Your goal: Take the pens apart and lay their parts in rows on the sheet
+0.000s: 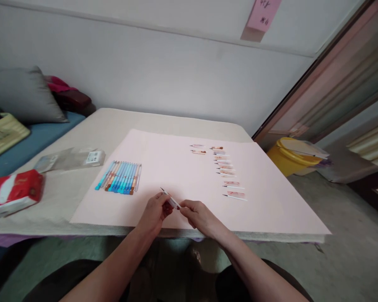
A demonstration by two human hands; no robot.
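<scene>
My left hand (156,209) is closed around a slim white pen refill (169,196) near the front edge of the pink sheet. Its dark pointed tip aims up and to the left. What may be a short pen barrel lies along it, partly hidden by my fingers. At the lower right end, my right hand (198,214) pinches with thumb and forefinger. On the left of the sheet, blue, brown and pale pens (122,177) lie side by side in a slanted row. To the right, several white refills with dark tips lie beside short patterned barrels (236,193) in a loose column.
The pink sheet (176,163) covers much of a cloth-topped table. At the left are a red tissue pack (17,188) and a clear plastic bag (67,159). Past the right edge stands a yellow bin (282,157). A wall (164,75) borders the far side.
</scene>
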